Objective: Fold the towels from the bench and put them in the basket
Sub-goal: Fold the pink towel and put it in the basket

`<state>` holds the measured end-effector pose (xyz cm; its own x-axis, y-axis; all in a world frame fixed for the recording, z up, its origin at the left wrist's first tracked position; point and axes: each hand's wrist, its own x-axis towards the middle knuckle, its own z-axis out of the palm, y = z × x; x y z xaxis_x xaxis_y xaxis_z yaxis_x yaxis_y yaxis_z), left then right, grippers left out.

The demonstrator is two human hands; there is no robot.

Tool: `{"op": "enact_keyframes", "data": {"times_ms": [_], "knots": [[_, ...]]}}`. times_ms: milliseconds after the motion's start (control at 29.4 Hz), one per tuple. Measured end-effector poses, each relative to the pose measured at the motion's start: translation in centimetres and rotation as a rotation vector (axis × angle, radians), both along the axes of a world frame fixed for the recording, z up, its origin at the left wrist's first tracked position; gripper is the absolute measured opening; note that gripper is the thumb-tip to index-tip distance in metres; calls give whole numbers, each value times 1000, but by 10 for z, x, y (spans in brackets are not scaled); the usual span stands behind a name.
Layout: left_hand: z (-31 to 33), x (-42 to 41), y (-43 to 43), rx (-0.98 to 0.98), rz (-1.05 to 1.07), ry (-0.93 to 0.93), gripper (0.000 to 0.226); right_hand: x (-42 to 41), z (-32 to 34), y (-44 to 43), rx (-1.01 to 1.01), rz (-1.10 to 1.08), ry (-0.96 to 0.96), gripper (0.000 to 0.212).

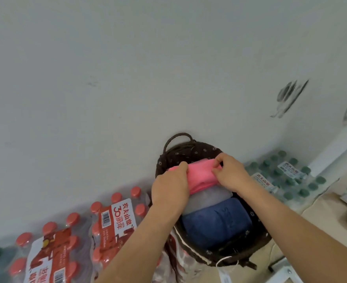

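Both hands reached into the basket [191, 149], the left hand [169, 187] and the right hand [231, 170] each with fingers curled and clamped on an end of the pink towel [201, 177]. That towel lay at the basket's far end, touching a grey towel [207, 198], with a blue towel [215, 225] nearest. Red-capped bottle packs [111, 225] stood beside the basket at left, green-capped packs [287, 176] at right.

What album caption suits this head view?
Left hand and right hand grip a pink folded towel in a dark brown basket, beside grey towel and blue towel.
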<state>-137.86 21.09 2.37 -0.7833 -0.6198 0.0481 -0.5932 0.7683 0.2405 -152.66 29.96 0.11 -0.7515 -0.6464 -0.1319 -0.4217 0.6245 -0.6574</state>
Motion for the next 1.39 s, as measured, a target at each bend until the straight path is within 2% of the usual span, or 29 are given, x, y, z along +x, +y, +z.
{"op": "enact_keyframes", "data": {"times_ms": [102,204,306,408,476,510,578,646,850,952,1054,1122,1190,1292,1394], "knots": [[-5,0,1,-76,-9,-107,28,4,-2,0,101,101,142,8],[-6,-3,2,-98,33,-194,31,9,0,2,236,202,460,11],[-6,-3,1,-200,23,-167,28,13,6,3,201,344,633,19],[-11,-1,-5,-239,-175,-28,32,11,2,3,98,589,635,17],[-14,0,-9,-128,-320,-48,36,5,-1,5,54,614,559,10],[-14,0,-12,-65,-336,-74,36,2,-1,7,47,597,510,14],[-15,0,-17,-3,-315,-52,29,-1,-1,10,71,552,423,20],[-17,-3,-17,-24,-306,-64,29,-1,-1,11,80,519,382,22],[-21,-13,-11,-44,-283,-129,23,9,-12,8,102,507,435,22],[-22,-17,-4,-34,-273,-153,29,8,-13,8,110,502,383,22],[-13,-18,-10,54,-265,-135,25,2,-7,7,63,469,307,19],[-8,-19,-17,74,-216,-131,23,-4,-3,6,73,451,335,19],[-9,-18,-16,6,-167,-167,19,-5,0,5,127,453,370,17],[-15,-19,-3,-61,-176,-247,27,1,-3,6,179,449,400,19],[-17,-21,0,-50,-189,-243,32,5,-5,9,178,451,440,19]]}}
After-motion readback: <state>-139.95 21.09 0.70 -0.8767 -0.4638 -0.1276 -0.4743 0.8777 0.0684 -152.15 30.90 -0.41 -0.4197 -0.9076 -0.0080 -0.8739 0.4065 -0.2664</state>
